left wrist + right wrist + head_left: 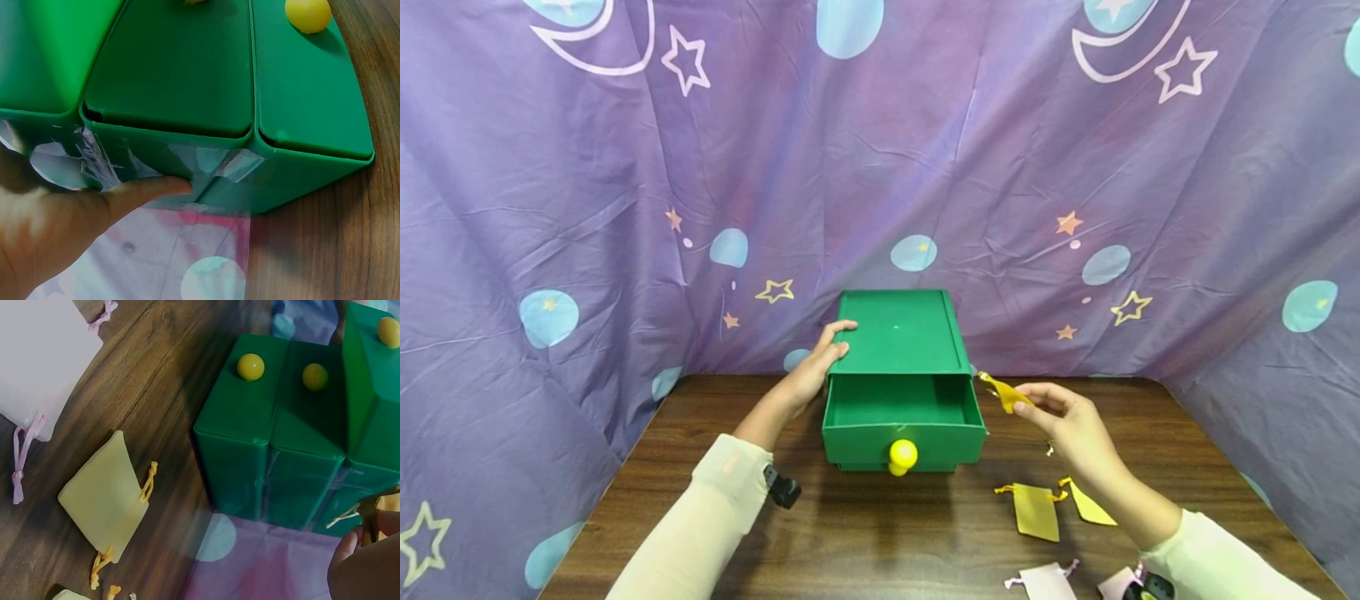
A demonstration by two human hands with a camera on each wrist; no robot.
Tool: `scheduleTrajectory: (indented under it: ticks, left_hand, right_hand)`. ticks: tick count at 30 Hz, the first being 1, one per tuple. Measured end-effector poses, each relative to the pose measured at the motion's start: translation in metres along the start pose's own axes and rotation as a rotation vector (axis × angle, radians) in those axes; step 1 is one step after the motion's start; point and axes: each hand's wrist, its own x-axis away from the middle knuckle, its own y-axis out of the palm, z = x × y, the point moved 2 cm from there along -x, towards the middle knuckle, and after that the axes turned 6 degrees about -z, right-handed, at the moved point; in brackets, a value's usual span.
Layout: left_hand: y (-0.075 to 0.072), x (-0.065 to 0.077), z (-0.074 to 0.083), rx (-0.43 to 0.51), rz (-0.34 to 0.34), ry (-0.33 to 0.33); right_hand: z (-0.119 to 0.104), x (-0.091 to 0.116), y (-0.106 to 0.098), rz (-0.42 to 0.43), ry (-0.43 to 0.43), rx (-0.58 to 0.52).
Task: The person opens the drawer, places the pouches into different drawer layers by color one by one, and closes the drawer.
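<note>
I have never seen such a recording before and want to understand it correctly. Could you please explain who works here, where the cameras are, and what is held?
No robot: a person works with two bare hands. The wide picture comes from a camera on the head; the two tilted close-ups come from one on each wrist. The left hand rests against the side of a green drawer unit, whose top drawer is pulled out. The right hand pinches a yellow pouch. On the wooden table lie other yellow pouches and pale pink pouches.
</note>
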Motion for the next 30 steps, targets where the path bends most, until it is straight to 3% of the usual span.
scheduleTrajectory:
  ticks: [30]
  left_hand:
    - [-0.001,-0.001,-0.001,-0.008,0.006,-0.006]
  right_hand:
    - [-0.037,0.015,0.018,-0.056,-0.105,0.004]
